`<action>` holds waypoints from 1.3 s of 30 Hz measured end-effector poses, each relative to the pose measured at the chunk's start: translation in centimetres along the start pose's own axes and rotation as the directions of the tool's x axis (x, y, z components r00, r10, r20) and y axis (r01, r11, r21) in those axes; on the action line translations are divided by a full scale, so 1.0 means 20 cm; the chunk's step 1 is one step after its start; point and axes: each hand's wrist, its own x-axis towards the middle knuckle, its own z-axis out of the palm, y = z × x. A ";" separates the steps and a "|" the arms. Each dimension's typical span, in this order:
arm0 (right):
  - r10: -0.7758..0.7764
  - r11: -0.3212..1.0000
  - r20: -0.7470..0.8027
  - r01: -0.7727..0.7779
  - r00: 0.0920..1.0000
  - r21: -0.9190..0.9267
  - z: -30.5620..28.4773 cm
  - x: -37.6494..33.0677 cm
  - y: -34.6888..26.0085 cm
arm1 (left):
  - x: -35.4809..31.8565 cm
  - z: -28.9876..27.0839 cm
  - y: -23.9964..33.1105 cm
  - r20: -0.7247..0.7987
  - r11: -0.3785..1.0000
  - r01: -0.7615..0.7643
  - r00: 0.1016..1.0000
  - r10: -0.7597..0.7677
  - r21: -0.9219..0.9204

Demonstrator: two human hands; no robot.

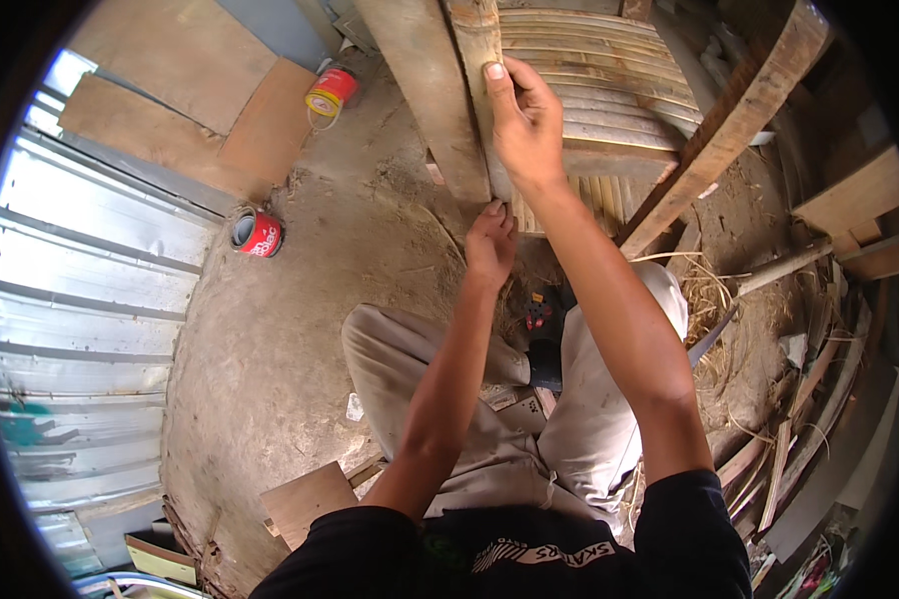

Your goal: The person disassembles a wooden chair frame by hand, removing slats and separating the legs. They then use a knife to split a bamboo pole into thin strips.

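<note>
From my end I see the wooden strip (474, 30) ahead of the bent knees, running alongside a wide board (410, 60). My right hand (529, 125) has its grip closed on the strip, thumb lying along the face and fingers curled behind. My left hand (491, 245) is at the strip's lower end, fingers bent in against it; I can't tell how firmly that grip is closed. Just right of the strip I have a slatted bamboo panel (594, 60), and beyond it a slanting wooden post (739, 120). Pale shavings (709, 349) lie by the right knee, with scrap wood (809, 399) farther right. Over on the left, two red cans (258, 236) sit apart on the dirty floor (250, 399), near a ribbed metal wall (90, 299).
</note>
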 end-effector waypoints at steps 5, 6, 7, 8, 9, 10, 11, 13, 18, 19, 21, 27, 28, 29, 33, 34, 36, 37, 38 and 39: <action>-0.112 0.993 -0.062 0.108 0.992 -0.054 0.02 0.00 0.04 | -0.07 -0.08 0.04 -0.149 0.993 0.076 0.987 -0.062 0.089; -0.107 0.994 -0.072 0.105 0.992 -0.038 0.02 0.00 0.04 | -0.10 -0.10 0.03 -0.185 0.993 0.093 0.980 -0.079 0.070; -0.108 0.993 -0.081 0.105 0.991 -0.046 0.03 0.00 0.04 | -0.13 -0.13 0.03 -0.200 0.994 0.091 0.977 -0.077 0.059; -0.112 0.993 -0.090 0.108 0.990 -0.051 0.03 0.00 0.04 | -0.18 -0.15 0.00 -0.241 0.988 0.151 0.961 -0.135 0.046; -0.117 0.992 -0.098 0.112 0.988 -0.055 0.03 0.00 0.04 | -0.24 -0.17 -0.04 -0.282 0.979 0.196 0.944 -0.174 0.054; -0.095 0.994 -0.112 0.088 0.989 -0.068 0.03 -0.01 0.04 | -0.29 -0.18 -0.08 -0.319 0.973 0.225 0.927 -0.197 0.053; -0.077 0.995 -0.126 0.068 0.989 -0.080 0.03 -0.01 0.04 | -0.35 -0.18 -0.11 -0.412 0.958 0.281 0.880 -0.236 0.051; -0.051 0.993 -0.139 0.035 0.989 -0.114 0.03 -0.02 0.03 | -0.41 -0.15 -0.14 -0.495 0.957 0.272 0.849 -0.187 0.105; -0.098 0.990 -0.118 0.085 0.988 -0.109 0.05 -0.03 0.01 | -0.33 0.14 0.07 -0.392 0.886 -0.013 0.894 0.218 0.464; -0.076 0.992 -0.124 0.063 0.989 -0.107 0.05 -0.03 0.00 | -0.32 0.22 0.14 -0.289 0.844 -0.172 0.889 0.355 0.508; -0.070 0.993 -0.130 0.056 0.989 -0.108 0.06 -0.03 -0.01 | -0.27 0.41 0.30 -0.053 0.664 -0.467 0.794 0.605 0.584; -0.091 0.993 -0.152 0.077 0.984 -0.093 0.07 -0.02 0.01 | -0.10 1.10 0.84 0.550 -0.162 -0.714 0.354 0.756 0.681; -0.087 0.995 -0.151 0.080 0.985 -0.053 0.08 -0.02 0.01 | -0.06 1.21 0.91 0.662 -0.333 -0.685 0.290 0.691 0.648; -0.081 0.996 -0.157 0.074 0.984 -0.054 0.08 -0.02 0.01 | -0.02 1.31 0.96 0.725 -0.441 -0.673 0.208 0.657 0.593; -0.110 0.990 -0.160 0.094 0.981 -0.100 0.09 0.01 0.02 | 0.08 1.56 1.04 0.822 -0.674 -0.533 0.073 0.566 0.511; -0.116 0.989 -0.164 0.098 0.980 -0.110 0.09 0.01 0.02 | 0.10 1.60 1.04 0.838 -0.685 -0.513 0.141 0.527 0.517; -0.098 0.993 -0.173 0.085 0.980 -0.082 0.09 0.02 0.02 | 0.13 1.64 1.02 0.861 -0.794 -0.340 0.121 0.494 0.504; -0.082 0.994 -0.164 0.068 0.983 -0.086 0.09 0.02 0.02 | 0.14 1.65 1.02 0.869 -0.830 -0.258 0.127 0.479 0.495; -0.077 0.994 -0.156 0.063 0.985 -0.093 0.09 0.02 0.03 | 0.15 1.64 1.01 0.864 -0.823 -0.266 0.111 0.490 0.501; -0.066 0.994 -0.155 0.051 0.986 -0.096 0.09 0.02 0.03 | 0.16 1.64 1.01 0.881 -0.851 -0.233 0.076 0.467 0.471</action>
